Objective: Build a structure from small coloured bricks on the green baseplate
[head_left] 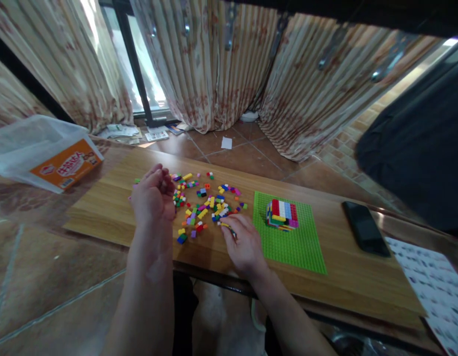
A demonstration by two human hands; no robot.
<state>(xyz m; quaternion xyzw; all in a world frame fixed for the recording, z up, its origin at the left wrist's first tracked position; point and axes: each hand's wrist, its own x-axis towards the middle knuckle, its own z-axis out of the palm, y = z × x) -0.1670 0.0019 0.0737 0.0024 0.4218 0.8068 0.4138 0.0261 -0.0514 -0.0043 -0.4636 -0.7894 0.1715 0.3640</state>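
Observation:
Loose toy bricks (202,213) in many colours lie spread over the middle of the wooden table. At their left edge my left hand (154,195) is raised with the palm turned up and inward. Its fingers are loosely curled and apart, and nothing shows in the palm. My right hand (245,242) is at the near right side of the spread, thumb and fingers closed around a small yellow toy brick (226,225), partly hidden by the fingers. Right of that hand, a block built of coloured bricks (282,215) stands on a green baseplate (291,249).
A clear plastic box (43,133) with an orange label stands at the far left. A black phone (365,228) lies on the table's right side, beside a printed sheet (432,282). Beyond the table are curtains (221,64) and papers on the tiled floor.

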